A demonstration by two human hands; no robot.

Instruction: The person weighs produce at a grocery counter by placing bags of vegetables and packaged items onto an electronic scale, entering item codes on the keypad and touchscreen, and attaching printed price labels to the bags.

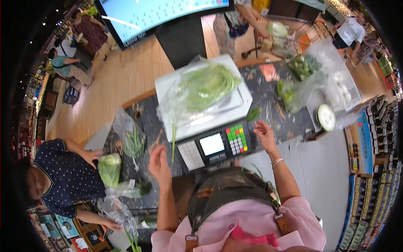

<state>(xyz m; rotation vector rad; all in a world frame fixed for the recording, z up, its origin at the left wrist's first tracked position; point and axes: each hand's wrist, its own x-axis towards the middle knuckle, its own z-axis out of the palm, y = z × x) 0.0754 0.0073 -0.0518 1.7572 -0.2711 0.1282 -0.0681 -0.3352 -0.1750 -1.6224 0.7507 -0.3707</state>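
Observation:
A clear plastic bag of green leafy vegetables (207, 85) lies on the white platter (245, 93) of a weighing scale. One green stalk (173, 143) hangs over the platter's front edge. Just left of that stalk, my left hand (160, 165) is raised with nothing in it. To the right of the scale's coloured keypad (236, 138), my right hand (265, 134) hovers with its fingers loosely bent and apart, also holding nothing. A lit display (212, 144) sits between the keypad and a pale panel of keys (191, 155).
A person (67, 173) at the left reaches toward a bagged lettuce (109, 170). Bagged green onions (133, 143) lie behind it on the dark counter (146, 113). Right are bagged greens (303, 66), a white basket (354, 91) and a cut winter melon (326, 117). A large monitor (163, 19) stands ahead.

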